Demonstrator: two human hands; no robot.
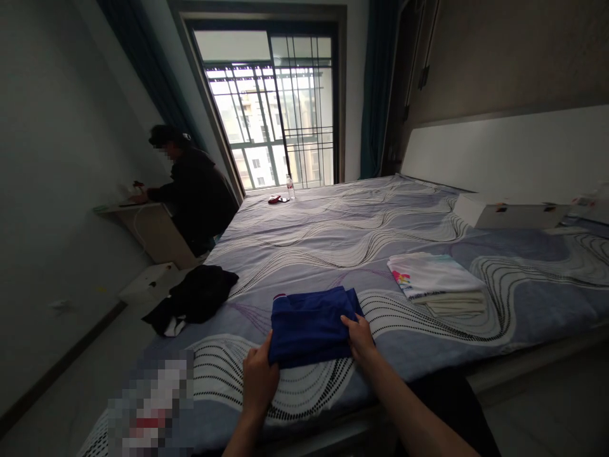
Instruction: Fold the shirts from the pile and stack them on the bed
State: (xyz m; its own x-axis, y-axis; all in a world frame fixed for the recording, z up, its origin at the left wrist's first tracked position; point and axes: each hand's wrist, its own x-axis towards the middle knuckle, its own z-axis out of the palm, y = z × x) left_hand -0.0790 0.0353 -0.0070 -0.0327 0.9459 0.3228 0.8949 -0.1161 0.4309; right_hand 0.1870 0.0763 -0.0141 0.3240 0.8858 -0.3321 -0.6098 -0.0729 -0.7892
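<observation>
A folded dark blue garment [311, 324] lies on the patterned bedsheet [328, 244] near the front edge of the bed. My left hand [261, 374] grips its left side, with the fingers partly hidden behind the cloth. At the right side my right hand [359, 336] pinches the cloth, thumb on top and the other fingers beneath. A small white and red trim shows at the garment's far left corner. To the right sits a stack of folded pale cloths [435, 282], the top one white with a pink print.
A crumpled black garment [197, 295] rests at the bed's left edge. White boxes [516, 212] stand near the headboard [504, 149]. A plastic bottle [290, 187] and a small red item [275, 199] are at the far side. Another person [202, 187] sits at a desk [152, 231].
</observation>
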